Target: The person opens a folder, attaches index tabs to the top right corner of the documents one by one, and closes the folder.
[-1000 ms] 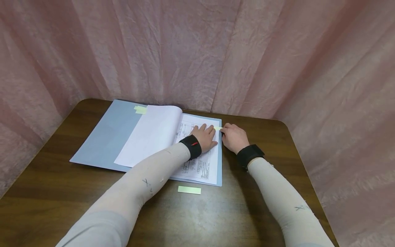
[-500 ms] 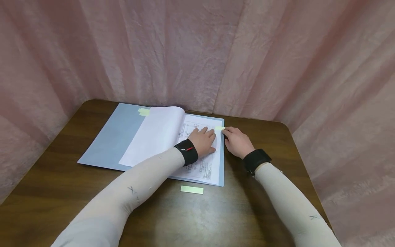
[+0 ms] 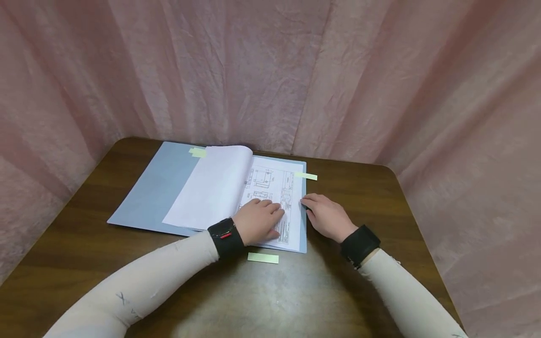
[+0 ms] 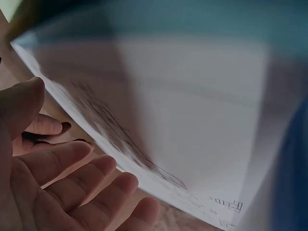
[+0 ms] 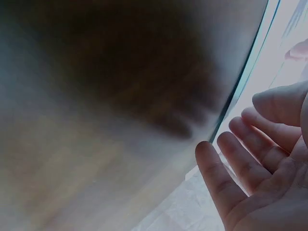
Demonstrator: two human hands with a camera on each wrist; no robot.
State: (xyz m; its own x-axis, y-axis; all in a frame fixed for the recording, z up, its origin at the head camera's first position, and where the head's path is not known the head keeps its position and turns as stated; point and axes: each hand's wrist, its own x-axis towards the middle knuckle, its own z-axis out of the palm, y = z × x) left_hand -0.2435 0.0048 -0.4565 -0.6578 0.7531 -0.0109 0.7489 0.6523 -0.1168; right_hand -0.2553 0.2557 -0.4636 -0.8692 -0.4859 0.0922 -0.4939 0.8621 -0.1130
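Observation:
A light blue folder (image 3: 139,192) lies open on the table, with a printed drawing sheet (image 3: 274,165) on its right side. Turned over to the left is a blank white page (image 3: 211,178). My left hand (image 3: 258,221) is over the lower part of the drawing, its fingers loosely extended in the left wrist view. At the folder's right edge, the fingertips of my right hand (image 3: 327,217) overlap the border; the right wrist view shows these fingers relaxed, holding nothing. A pale green sticky tab (image 3: 306,176) projects past the sheet's upper right edge.
One more pale green strip (image 3: 263,257) lies on the brown wooden table (image 3: 270,300) in front of the folder. Several similar strips (image 3: 197,152) are at the top of the left cover. Behind the table hangs a pink curtain (image 3: 270,75).
Both hands have moved down from the top of the sheet toward me. My right hand has let go of the sticky tab, which now shows sticking out past the folder's edge.

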